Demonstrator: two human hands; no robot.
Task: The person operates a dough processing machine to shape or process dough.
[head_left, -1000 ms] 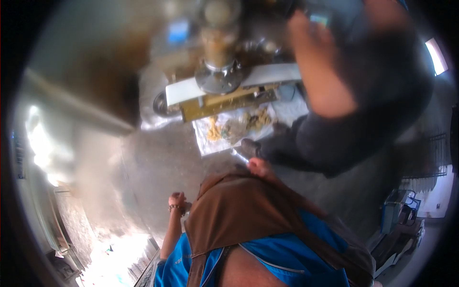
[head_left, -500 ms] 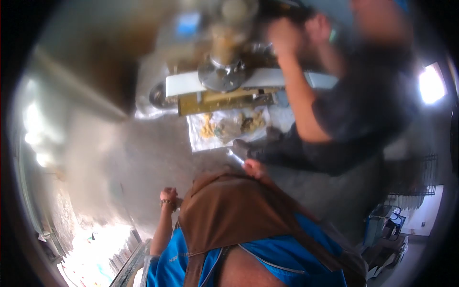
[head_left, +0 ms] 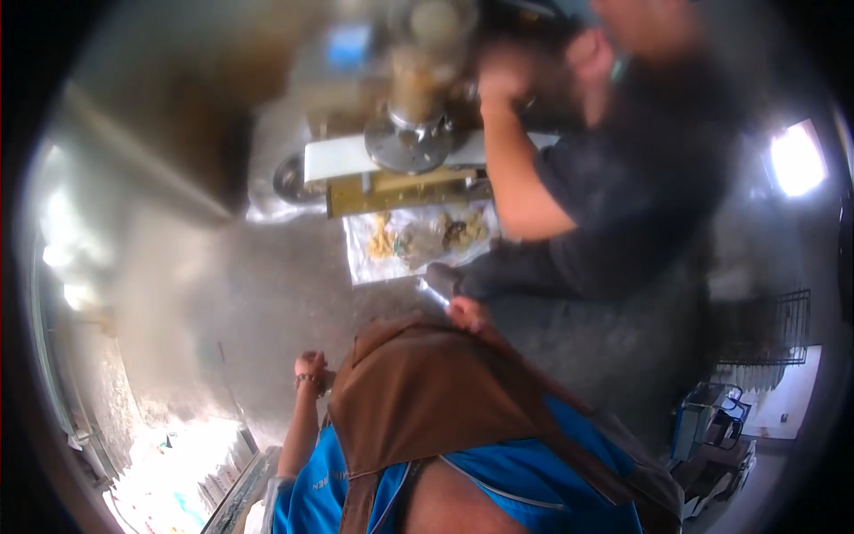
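Observation:
My right hand (head_left: 467, 313) is closed round the end of a silver wrench (head_left: 434, 292) that points up and left, in front of the brown apron. My left hand (head_left: 310, 365), with a bracelet at the wrist, hangs by the apron's left side. Its fingers are curled, and whether anything is in them is too small to make out. Beyond the wrench lies a white sheet (head_left: 360, 260) on the floor with yellowish scraps (head_left: 382, 238) and a clear plastic bag (head_left: 418, 242) on it.
A machine with a round metal base (head_left: 408, 147) on a white board (head_left: 331, 160) stands ahead. At the right, a co-worker in dark clothes (head_left: 623, 196) leans over it, both hands at its blurred upper part. A wire rack (head_left: 787, 329) stands far right.
The co-worker has shifted left, with the near arm now further across the white board. My hands stay nearly where they were, the wrench still in my right hand.

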